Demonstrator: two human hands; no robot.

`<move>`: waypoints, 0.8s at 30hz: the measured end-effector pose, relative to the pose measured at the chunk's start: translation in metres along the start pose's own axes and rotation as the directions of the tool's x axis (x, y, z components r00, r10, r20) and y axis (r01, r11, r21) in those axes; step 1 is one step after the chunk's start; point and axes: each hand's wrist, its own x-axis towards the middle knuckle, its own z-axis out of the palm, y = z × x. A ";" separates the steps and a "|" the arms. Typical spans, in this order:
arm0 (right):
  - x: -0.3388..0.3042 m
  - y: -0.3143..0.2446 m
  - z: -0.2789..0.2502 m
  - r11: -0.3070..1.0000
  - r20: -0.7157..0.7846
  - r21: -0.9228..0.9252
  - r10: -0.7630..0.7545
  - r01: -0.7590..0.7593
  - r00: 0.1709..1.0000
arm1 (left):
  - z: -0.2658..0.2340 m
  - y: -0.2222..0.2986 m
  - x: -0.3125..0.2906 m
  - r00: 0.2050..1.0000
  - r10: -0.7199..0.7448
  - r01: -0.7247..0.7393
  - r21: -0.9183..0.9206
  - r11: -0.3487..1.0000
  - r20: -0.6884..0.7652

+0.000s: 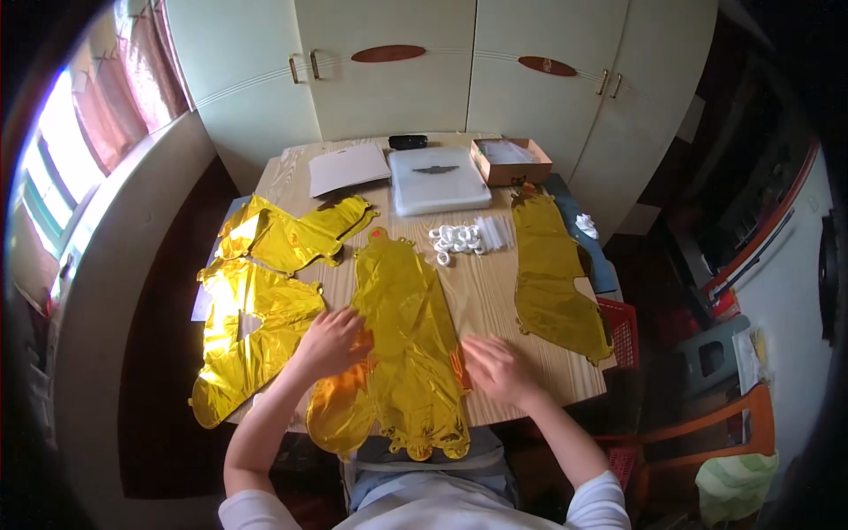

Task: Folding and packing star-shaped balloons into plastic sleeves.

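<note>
A flat gold foil balloon [402,309] lies lengthwise on the table in front of me, its near end reaching the front edge. My left hand [334,343] is at its left edge, fingers stretched toward the foil. On the other side, my right hand [497,367] rests low by the balloon's right edge, fingers extended. Neither hand appears to grip anything. More gold foil [256,309] is spread at the left, bright with window light. Another flat gold foil balloon [552,274] lies along the right side of the table.
Beyond the middle balloon sit white coiled rings [458,238] and clear strips [496,232]. Farther back are pale card sheets [347,170], a clear plastic stack [437,196], a cardboard box [526,174] and a black object [408,141]. A wooden chair [758,415] stands at right.
</note>
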 end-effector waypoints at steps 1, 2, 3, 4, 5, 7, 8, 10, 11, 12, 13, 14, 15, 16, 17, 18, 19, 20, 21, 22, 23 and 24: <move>0.008 0.009 0.009 1.000 0.021 0.001 -0.005 0.005 1.000 | 0.005 0.003 -0.011 1.000 0.003 -0.003 -0.014 1.000 0.004; 0.014 0.015 0.016 1.000 0.015 -0.018 0.005 -0.005 1.000 | 0.011 0.007 -0.021 1.000 0.013 -0.013 0.019 1.000 -0.005; 0.023 0.016 0.017 0.999 0.011 -0.038 0.011 -0.010 1.000 | 0.015 0.012 -0.030 1.000 0.020 -0.019 0.051 0.999 -0.018; 0.030 0.017 0.019 0.998 0.006 -0.059 0.017 -0.016 1.000 | 0.016 0.014 -0.034 0.999 0.028 -0.025 0.083 0.996 -0.030; 0.034 0.020 0.024 0.998 0.011 -0.059 0.011 -0.010 1.000 | 0.016 0.016 -0.034 1.000 0.011 -0.011 0.025 1.000 0.020; 0.040 0.021 0.031 0.992 0.020 -0.126 -0.003 0.006 1.000 | 0.024 0.018 -0.036 1.000 0.001 -0.001 0.012 1.000 -0.010; 0.042 0.021 0.033 0.987 0.024 -0.159 -0.009 0.012 1.000 | 0.028 0.019 -0.036 1.000 -0.002 0.002 0.006 1.000 -0.025; 0.042 0.023 0.035 0.989 0.015 -0.149 -0.005 0.007 1.000 | 0.033 0.020 -0.033 0.998 0.022 -0.022 -0.004 1.000 -0.064; 0.042 0.024 0.035 0.990 0.010 -0.144 -0.002 0.004 1.000 | 0.035 0.019 -0.031 0.997 0.028 -0.028 -0.001 1.000 -0.070; 0.042 0.023 0.035 0.991 0.007 -0.137 -0.003 0.004 1.000 | 0.036 0.020 -0.031 0.997 0.032 -0.032 0.003 0.999 -0.074; 0.043 0.022 0.035 0.991 0.003 -0.131 -0.005 0.005 1.000 | 0.036 0.021 -0.030 0.997 0.031 -0.031 -0.007 0.999 -0.069; 0.043 0.021 0.036 0.992 0.000 -0.124 -0.006 0.006 1.000 | 0.034 0.023 -0.029 0.998 0.030 -0.031 -0.016 0.999 -0.063; 0.042 0.022 0.037 0.992 -0.008 -0.125 -0.009 0.008 1.000 | 0.034 0.025 -0.028 0.998 0.031 -0.033 -0.025 0.999 -0.058; 0.042 0.025 0.038 0.992 -0.015 -0.125 -0.013 0.011 1.000 | 0.035 0.026 -0.027 0.998 0.036 -0.038 -0.029 0.999 -0.054; 0.041 0.027 0.039 0.992 -0.023 -0.126 -0.017 0.014 1.000 | 0.036 0.026 -0.026 0.998 0.041 -0.043 -0.033 0.999 -0.050; 0.041 0.028 0.040 0.992 -0.022 -0.122 -0.017 0.014 1.000 | 0.038 0.027 -0.026 0.998 0.043 -0.045 -0.038 0.998 -0.045; 0.040 0.028 0.040 0.993 -0.021 -0.118 -0.017 0.015 1.000 | 0.037 0.027 -0.026 0.998 0.047 -0.049 -0.055 0.997 -0.040; 0.040 0.029 0.040 0.993 -0.020 -0.114 -0.017 0.015 1.000 | 0.036 0.028 -0.025 0.998 0.052 -0.054 -0.072 0.996 -0.035; 0.041 0.027 0.039 0.996 -0.018 -0.086 -0.008 0.007 1.000 | 0.035 0.028 -0.025 0.998 0.055 -0.058 -0.087 0.994 -0.030; 0.042 0.025 0.037 0.998 -0.015 -0.058 0.001 -0.002 1.000 | 0.035 0.027 -0.025 0.998 0.063 -0.065 -0.100 0.993 -0.027; 0.042 0.023 0.035 0.999 -0.012 -0.031 0.011 -0.012 1.000 | 0.036 0.025 -0.024 0.997 0.071 -0.073 -0.114 0.991 -0.024; 0.042 0.023 0.036 1.000 -0.025 -0.011 0.014 -0.014 1.000 | 0.037 0.023 -0.023 0.997 0.080 -0.082 -0.125 0.989 -0.021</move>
